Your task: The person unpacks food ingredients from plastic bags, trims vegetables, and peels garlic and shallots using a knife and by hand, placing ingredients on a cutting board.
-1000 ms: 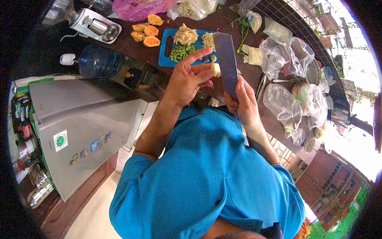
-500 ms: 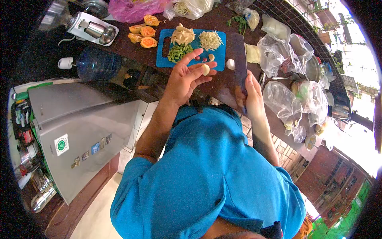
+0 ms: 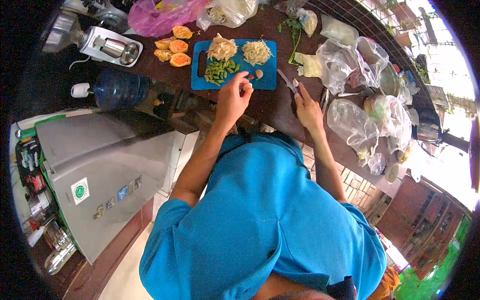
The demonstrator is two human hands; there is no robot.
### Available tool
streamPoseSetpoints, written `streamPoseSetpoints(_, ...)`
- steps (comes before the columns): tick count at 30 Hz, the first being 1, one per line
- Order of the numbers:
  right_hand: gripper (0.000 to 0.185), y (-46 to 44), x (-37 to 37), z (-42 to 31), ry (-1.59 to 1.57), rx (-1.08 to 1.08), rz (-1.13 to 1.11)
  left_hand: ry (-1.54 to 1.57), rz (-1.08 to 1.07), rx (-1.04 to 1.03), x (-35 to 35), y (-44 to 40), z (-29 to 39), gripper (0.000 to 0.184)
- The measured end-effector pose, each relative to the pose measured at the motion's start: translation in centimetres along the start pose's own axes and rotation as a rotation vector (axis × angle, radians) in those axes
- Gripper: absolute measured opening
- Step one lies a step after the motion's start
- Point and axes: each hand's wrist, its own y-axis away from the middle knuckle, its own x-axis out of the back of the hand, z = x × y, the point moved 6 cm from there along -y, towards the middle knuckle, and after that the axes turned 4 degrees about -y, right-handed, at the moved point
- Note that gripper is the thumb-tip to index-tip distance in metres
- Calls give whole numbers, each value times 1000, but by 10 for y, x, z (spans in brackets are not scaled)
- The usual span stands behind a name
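Pinching a small pale clove (image 3: 248, 86) between thumb and fingertips, we are holding it in our left hand (image 3: 234, 97) at the near edge of the blue cutting board (image 3: 270, 81). With our right hand (image 3: 310, 112) we are gripping a knife (image 3: 287, 81), its blade showing nearly edge-on beside the board; our fingers are wrapping around the handle and hiding most of it. A white piece (image 3: 295, 82) is showing by those fingertips, though we are not managing to tell whether it is being held or lying on the dark counter (image 3: 272, 109).

Judging by the board, we are getting well along with the cutting: pale slices (image 3: 221, 48), chopped green pieces (image 3: 218, 71) and thin whitish strips (image 3: 257, 53) are sitting in separate piles. A second clove (image 3: 259, 74) and small reddish bits (image 3: 251, 77) are lying there seemingly uncut, so we are counting these, with the held clove, as left.

The held clove is looking cream-coloured and rounded, apparently bare of skin; our fingers are covering part of it.
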Motion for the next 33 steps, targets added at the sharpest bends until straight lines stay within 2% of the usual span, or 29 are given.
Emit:
streamPoseSetpoints(4,57,3,0,0,-37,-5,-2,-46,22,-153,-13,-23,3,43)
streamPoseSetpoints(6,59,7,5,-3,-69,-3,-17,-12,-23,-154,-27,-34,4,42)
streamPoseSetpoints(9,61,8,3,4,-137,15,-16,-193,-65,-261,-49,-45,7,47)
streamPoseSetpoints(15,60,11,2,17,-287,88,77,-421,-49,-358,-75,-60,4,42)
streamPoseSetpoints(17,58,15,6,20,-321,96,105,-457,-53,-348,-72,-58,4,44)
streamPoseSetpoints(19,56,20,5,21,-406,-27,-4,-485,-44,-350,-70,-58,-3,48)
streamPoseSetpoints(23,55,22,-2,30,-399,6,19,-473,-22,-341,-60,-52,-8,51)
streamPoseSetpoints(25,53,25,-1,26,-395,35,33,-580,-32,-309,-57,-49,-12,52)
streamPoseSetpoints(29,51,37,-1,15,-454,-95,-125,-546,-68,-305,-58,-46,-22,49)
streamPoseSetpoints(31,48,39,5,1,-498,103,-23,-436,9,-344,-46,-45,-8,44)
streamPoseSetpoints(32,48,40,6,0,-497,104,-21,-435,10,-345,-42,-42,-2,44)
streamPoseSetpoints(33,47,41,8,-6,-527,91,-81,-190,2,-207,-33,-40,0,42)
